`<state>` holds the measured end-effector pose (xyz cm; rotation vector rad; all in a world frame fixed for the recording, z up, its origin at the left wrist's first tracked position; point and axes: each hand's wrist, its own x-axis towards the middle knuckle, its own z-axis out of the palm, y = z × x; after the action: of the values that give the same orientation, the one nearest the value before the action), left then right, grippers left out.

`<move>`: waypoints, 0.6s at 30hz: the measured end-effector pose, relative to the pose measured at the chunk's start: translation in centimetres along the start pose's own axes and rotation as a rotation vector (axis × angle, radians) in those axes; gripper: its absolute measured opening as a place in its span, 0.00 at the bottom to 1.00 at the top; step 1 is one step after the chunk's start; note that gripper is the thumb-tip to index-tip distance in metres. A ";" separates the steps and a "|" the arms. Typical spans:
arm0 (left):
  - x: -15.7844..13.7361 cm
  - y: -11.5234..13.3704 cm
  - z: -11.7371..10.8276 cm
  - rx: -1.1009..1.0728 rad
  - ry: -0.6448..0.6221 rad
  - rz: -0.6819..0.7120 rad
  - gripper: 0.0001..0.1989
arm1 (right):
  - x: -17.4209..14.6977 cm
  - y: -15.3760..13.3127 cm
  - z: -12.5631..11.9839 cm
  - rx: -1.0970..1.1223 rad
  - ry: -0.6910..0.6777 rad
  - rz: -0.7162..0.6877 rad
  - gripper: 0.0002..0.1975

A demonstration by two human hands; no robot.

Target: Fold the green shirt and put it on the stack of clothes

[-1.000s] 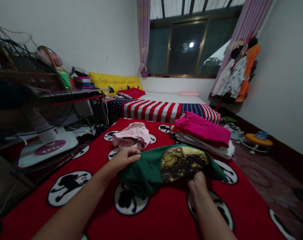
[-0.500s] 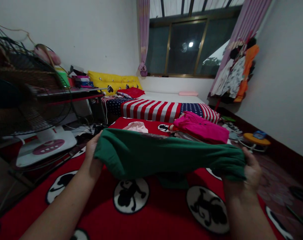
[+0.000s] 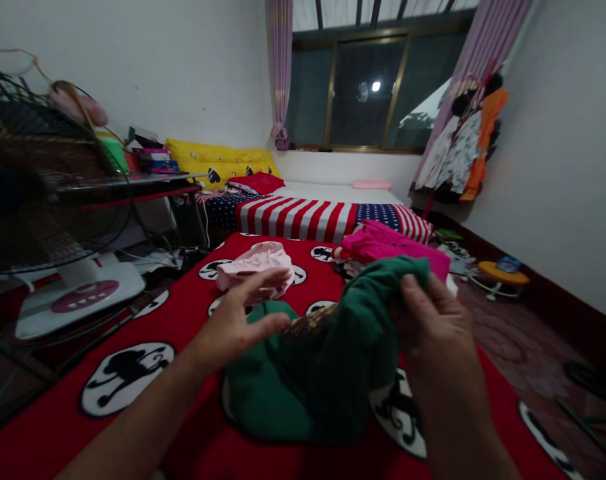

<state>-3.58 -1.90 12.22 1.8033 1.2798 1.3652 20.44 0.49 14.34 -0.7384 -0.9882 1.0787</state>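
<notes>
A green garment (image 3: 303,387) hangs bunched over the red blanket (image 3: 193,407), which has round monkey patches. My right hand (image 3: 435,320) pinches its raised upper end between thumb and fingers. A brown-and-gold patterned part (image 3: 313,323) shows in its middle. My left hand (image 3: 247,320) is open at the garment's left side, thumb and fingers apart; whether the thumb touches the cloth I cannot tell. Beyond that hand a pale pink garment (image 3: 263,260) lies crumpled on the blanket. A magenta garment (image 3: 383,240) tops a pile behind my right hand.
A fan with a white base (image 3: 83,293) stands at the left beside a cluttered desk (image 3: 157,183). Behind is a bed with a striped, starred cover (image 3: 297,220). Clothes (image 3: 463,147) hang at the right, above a small orange-topped stool (image 3: 503,273).
My left hand has let go of the green garment and moved right, opening. The stretched cloth now sags and bunches, its end raised in my right hand, which has moved left.
</notes>
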 end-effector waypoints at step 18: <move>1.1 -3.6 0.5 0.230 -0.345 0.074 0.22 | 3.5 11.0 -4.6 -1.212 -0.630 -0.041 0.25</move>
<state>-4.38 0.66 9.50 2.1481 1.2295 0.9156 21.19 7.21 3.93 -1.3488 -2.2490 0.5768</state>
